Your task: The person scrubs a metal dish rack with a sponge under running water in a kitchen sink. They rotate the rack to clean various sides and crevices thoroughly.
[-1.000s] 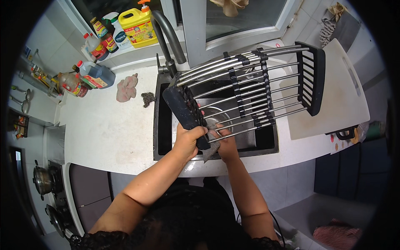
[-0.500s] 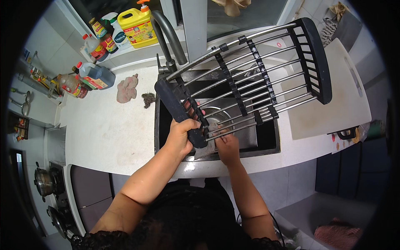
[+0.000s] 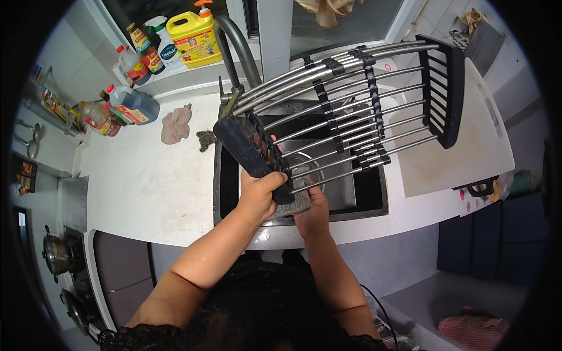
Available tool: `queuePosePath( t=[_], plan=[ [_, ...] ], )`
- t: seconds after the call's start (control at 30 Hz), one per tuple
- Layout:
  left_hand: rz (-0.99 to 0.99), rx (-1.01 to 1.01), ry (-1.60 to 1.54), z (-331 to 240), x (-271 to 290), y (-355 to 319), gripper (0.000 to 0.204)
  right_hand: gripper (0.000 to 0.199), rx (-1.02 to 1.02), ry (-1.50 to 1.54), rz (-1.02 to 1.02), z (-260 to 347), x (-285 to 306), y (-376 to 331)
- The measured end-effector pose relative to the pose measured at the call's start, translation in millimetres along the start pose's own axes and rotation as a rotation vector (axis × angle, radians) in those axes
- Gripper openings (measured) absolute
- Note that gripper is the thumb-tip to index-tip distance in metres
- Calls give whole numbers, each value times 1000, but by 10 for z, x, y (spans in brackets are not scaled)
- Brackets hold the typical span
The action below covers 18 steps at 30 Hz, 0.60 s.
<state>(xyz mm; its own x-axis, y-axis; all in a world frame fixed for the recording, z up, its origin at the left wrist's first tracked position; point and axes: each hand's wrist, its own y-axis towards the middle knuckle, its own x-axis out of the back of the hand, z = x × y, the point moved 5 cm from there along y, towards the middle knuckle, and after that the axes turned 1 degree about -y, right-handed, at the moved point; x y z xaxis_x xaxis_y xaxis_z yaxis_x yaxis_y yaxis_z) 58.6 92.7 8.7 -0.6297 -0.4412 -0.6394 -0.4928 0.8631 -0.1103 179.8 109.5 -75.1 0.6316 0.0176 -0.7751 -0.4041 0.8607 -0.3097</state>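
Observation:
A dish drying rack (image 3: 345, 111) with steel rods and black plastic ends is held tilted above the black sink (image 3: 387, 196). My left hand (image 3: 259, 192) is closed round its near left end, thumb on the front, with some fingers showing through the slots. Below that end, my right hand (image 3: 313, 213) grips a grey-brown cloth (image 3: 295, 206) and presses it against the rack's lower corner. The rack partly hides the right fingertips. Inside the sink, a round metal basin or drain (image 3: 310, 167) shows between the rods.
A dark faucet (image 3: 234, 52) rises behind the rack. On the left counter lie a pinkish rag (image 3: 175, 124) and a steel scouring pad (image 3: 206, 140). Several bottles and a yellow jug (image 3: 196, 38) line the back. A white cutting board (image 3: 451, 152) lies right of the sink.
The rack has turned in my left hand, so its rods show from another angle. My right hand has moved slightly down and toward me, and more of the cloth is visible.

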Motion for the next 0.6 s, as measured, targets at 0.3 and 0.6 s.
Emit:
queuePosePath(
  t=[0.3, 0.6],
  plan=[
    [-62, -21, 141, -76, 171, -78, 83, 40, 21, 40, -179, 496, 233, 71],
    [16, -176, 431, 129, 151, -79, 77, 21, -1, -127, -51, -155, -58, 34]
  ],
)
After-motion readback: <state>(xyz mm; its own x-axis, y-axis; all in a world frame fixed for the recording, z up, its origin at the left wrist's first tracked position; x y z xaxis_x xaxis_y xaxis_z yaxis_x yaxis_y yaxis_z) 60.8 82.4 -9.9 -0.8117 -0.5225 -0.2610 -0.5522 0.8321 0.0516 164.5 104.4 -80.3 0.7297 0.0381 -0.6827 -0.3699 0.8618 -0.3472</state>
